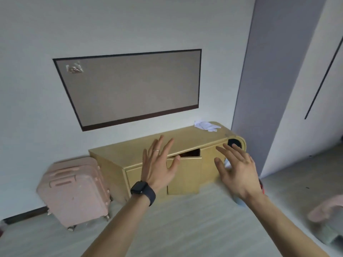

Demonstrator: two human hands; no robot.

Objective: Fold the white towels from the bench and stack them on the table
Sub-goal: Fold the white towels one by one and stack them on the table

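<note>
While raised before the surface, hands: left hand and right hand spread-fingered, apart, holding nothing.
White towel: crumpled on the surface's far right end, near its rounded edge.
Suitcase: pink, just left of the surface.
Floor: pale boards stretch before the surface, under both arms.

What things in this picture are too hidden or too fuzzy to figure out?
All in the head view:
Inside the wooden cabinet: one door hangs ajar, but the gap is too dark to see in.
The blue thing: mostly hidden behind the right hand.
The pink thing: blurred and cut off by the right edge.
The white cloth on the cabinet: small and crumpled, so I cannot tell if it is one towel or several.
</note>
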